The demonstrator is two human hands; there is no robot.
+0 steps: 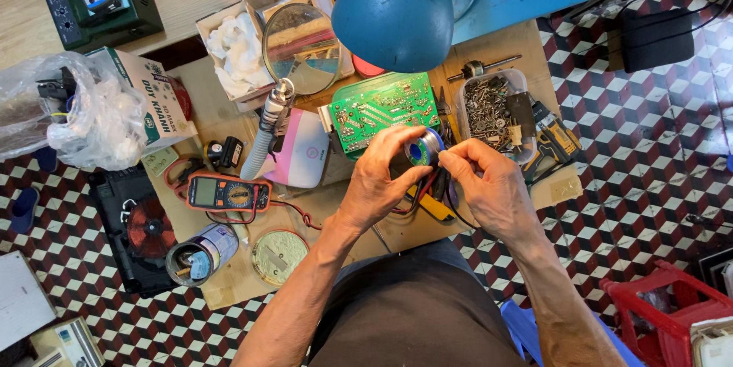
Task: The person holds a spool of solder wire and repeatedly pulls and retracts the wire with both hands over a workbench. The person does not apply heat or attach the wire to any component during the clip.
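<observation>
A single head-worn camera looks almost straight down from close above the person's lap onto the cluttered tabletop (pixel 229 107), with checkered floor (pixel 649 145) visible to left and right.

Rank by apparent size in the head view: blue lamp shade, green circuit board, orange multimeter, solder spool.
1. Blue lamp shade, though it sits nearer the camera.
2. Green circuit board.
3. Orange multimeter.
4. Solder spool, held between left hand and right hand.

Bench centre crowded: circuit board (pixel 379 109), screw tub (pixel 492 111), blue lamp (pixel 393 19) block upper middle. Multimeter (pixel 227 194), can (pixel 202 253) fill lower left. Bare board beside round disc (pixel 279 255).
</observation>
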